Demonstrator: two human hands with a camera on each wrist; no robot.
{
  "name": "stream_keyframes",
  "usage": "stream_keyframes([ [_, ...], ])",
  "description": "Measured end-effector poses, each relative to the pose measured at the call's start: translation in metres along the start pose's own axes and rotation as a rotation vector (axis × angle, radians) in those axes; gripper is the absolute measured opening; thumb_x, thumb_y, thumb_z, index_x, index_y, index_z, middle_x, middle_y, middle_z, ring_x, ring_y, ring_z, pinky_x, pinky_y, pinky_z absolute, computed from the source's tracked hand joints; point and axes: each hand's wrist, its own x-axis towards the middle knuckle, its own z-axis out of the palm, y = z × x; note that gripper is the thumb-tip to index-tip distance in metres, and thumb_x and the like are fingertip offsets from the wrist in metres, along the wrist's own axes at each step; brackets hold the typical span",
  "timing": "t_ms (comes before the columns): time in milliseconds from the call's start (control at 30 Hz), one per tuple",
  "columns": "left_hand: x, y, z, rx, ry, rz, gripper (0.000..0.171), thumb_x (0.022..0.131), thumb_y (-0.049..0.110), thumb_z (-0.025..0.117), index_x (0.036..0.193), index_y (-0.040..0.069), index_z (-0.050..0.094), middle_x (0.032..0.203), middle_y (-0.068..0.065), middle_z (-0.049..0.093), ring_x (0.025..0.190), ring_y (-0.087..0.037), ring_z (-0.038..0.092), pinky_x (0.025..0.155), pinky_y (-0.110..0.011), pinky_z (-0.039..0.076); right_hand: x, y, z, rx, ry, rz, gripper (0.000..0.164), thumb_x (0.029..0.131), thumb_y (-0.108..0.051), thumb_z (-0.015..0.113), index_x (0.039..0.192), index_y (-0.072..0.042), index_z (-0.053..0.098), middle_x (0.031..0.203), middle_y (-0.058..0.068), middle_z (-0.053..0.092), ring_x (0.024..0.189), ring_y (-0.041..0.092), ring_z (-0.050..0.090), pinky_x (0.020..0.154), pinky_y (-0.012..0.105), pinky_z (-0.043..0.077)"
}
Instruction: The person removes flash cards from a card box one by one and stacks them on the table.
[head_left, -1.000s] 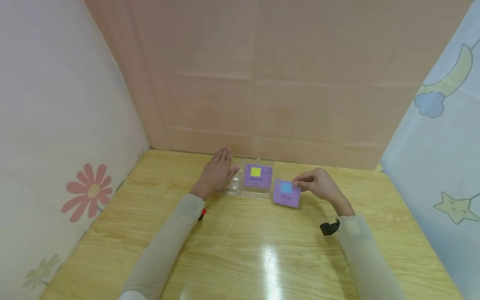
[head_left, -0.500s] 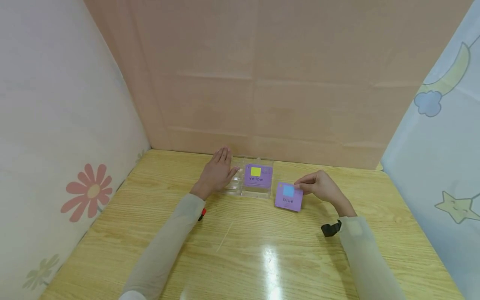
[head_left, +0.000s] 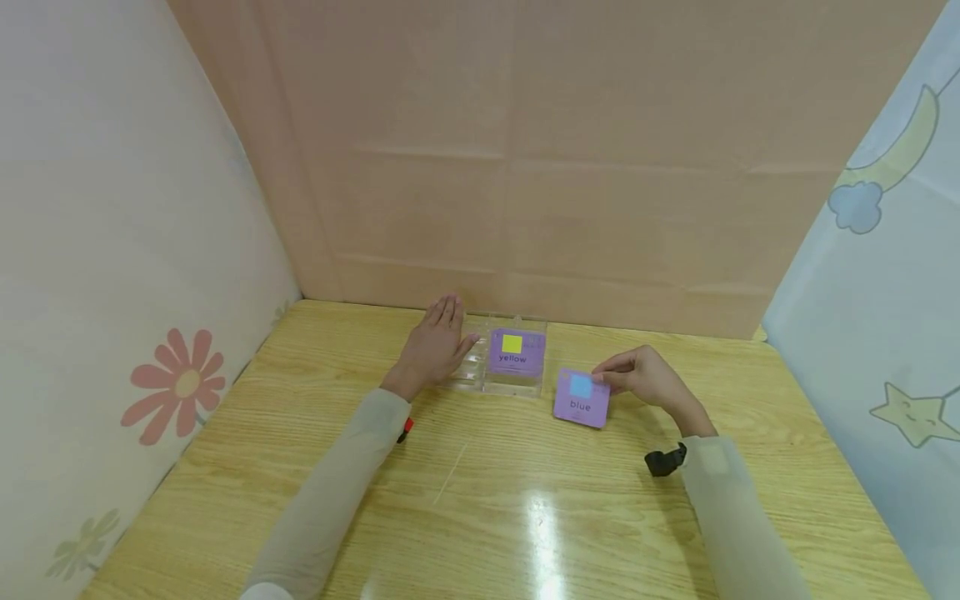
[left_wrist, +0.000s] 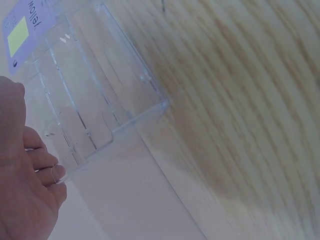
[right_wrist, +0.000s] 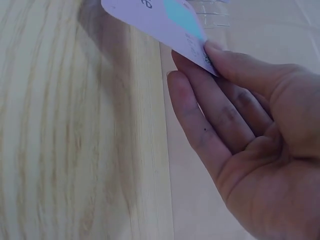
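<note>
Cards first: where is the blue card [head_left: 581, 403]?

Just to the left of the right hand [head_left: 647, 378], which pinches it by the near corner, thumb on the printed face and fingertips behind.

Is it lying on the table [head_left: 480, 517]?

It slants there beside the hand, and the wood beneath carries a shadow; whether its lower edge touches, I can't tell.

And the left hand [head_left: 431, 347]?

Unclenched. Its fingers are straight and point away from the person, the thumb spread toward the right hand. It rests against the left end of a clear plastic holder [head_left: 513, 389].

So what sits between the two hands?

That holder, with narrow slots next to the left thumb, and past them a yellow card [head_left: 528, 360] in the wider section, word side up. The blue card is outside, off the holder's right end.

Anything at the wrists?

Something black [head_left: 664, 461] below the right hand, at the cuff; a small red-and-black piece [head_left: 406, 430] beside the left cuff.
</note>
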Motion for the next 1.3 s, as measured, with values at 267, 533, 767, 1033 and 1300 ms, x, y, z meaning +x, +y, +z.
stream_keyframes([
  [267, 0.001, -0.001, 0.002, 0.008, -0.008, 0.001, 0.077, 0.115, 0.051, 0.023, 0.165, -0.007, 0.018, 0.174, -0.025, 0.019, 0.165, -0.035, 0.014, 0.137, -0.046, 0.013, 0.001, 0.003, 0.001, 0.020, -0.026, 0.029, 0.027, 0.101, -0.019, 0.071, 0.118, 0.001, 0.078, 0.111, 0.019, 0.081, 0.094, 0.024, 0.080, 0.085, 0.042, 0.066],
  [533, 0.001, -0.001, 0.000, 0.021, 0.000, 0.003, 0.076, 0.115, 0.050, 0.027, 0.165, -0.007, 0.018, 0.174, -0.025, 0.018, 0.165, -0.035, 0.015, 0.137, -0.045, 0.012, 0.001, 0.008, 0.005, 0.056, -0.030, 0.030, 0.024, 0.101, -0.012, 0.070, 0.116, 0.005, 0.077, 0.109, 0.022, 0.080, 0.093, 0.023, 0.079, 0.081, 0.041, 0.067],
  [767, 0.001, 0.000, 0.000, 0.016, 0.006, -0.001, 0.075, 0.115, 0.048, 0.029, 0.165, -0.007, 0.020, 0.173, -0.025, 0.021, 0.165, -0.035, 0.016, 0.137, -0.044, 0.012, 0.003, 0.012, 0.007, 0.050, -0.025, 0.025, 0.024, 0.101, -0.011, 0.070, 0.116, 0.006, 0.077, 0.108, 0.023, 0.080, 0.091, 0.020, 0.080, 0.078, 0.039, 0.068],
  [1033, 0.002, 0.000, -0.001, 0.011, -0.006, -0.006, 0.076, 0.115, 0.049, 0.028, 0.165, -0.007, 0.019, 0.174, -0.025, 0.020, 0.165, -0.034, 0.015, 0.137, -0.044, 0.012, 0.007, 0.018, 0.009, -0.019, 0.004, 0.028, 0.022, 0.100, -0.015, 0.072, 0.113, 0.001, 0.080, 0.106, 0.018, 0.082, 0.090, 0.014, 0.078, 0.076, 0.030, 0.066],
  [1300, 0.002, -0.001, 0.000, 0.008, -0.006, -0.007, 0.076, 0.114, 0.049, 0.028, 0.165, -0.007, 0.019, 0.174, -0.024, 0.020, 0.165, -0.034, 0.015, 0.137, -0.044, 0.013, 0.008, 0.017, 0.013, -0.083, 0.015, 0.008, 0.021, 0.099, -0.016, 0.074, 0.110, 0.000, 0.081, 0.106, 0.018, 0.082, 0.089, 0.013, 0.075, 0.073, 0.024, 0.062],
])
